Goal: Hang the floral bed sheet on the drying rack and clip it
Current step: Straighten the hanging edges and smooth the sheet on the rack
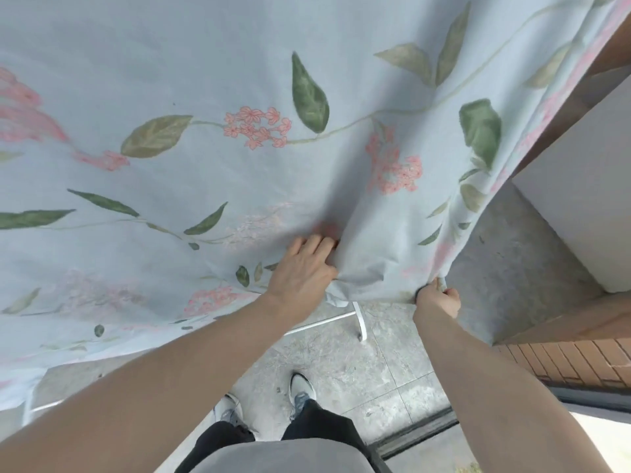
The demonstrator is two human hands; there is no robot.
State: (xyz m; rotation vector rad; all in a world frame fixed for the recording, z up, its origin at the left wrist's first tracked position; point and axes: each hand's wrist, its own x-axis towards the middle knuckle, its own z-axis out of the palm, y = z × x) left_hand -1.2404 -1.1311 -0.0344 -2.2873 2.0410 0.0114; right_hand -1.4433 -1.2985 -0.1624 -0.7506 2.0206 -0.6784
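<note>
Left hand (302, 268) gripped a fold of the floral bed sheet (211, 97) at lower centre of the frame; right hand (438, 298) pinched its lower right corner. We judged it light, limp, best held at hems. Pale blue, pink blooms, green leaves; draped over the white drying rack (358, 319).

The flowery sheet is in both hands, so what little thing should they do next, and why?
Probably pull the right hand outward to smooth the floral bed sheet. That hand pinches the sheet's corner, the left hand holds a bunched fold beside it, and creases run up between them. No clip shows yet, and only white bars of the drying rack peek out below.
</note>
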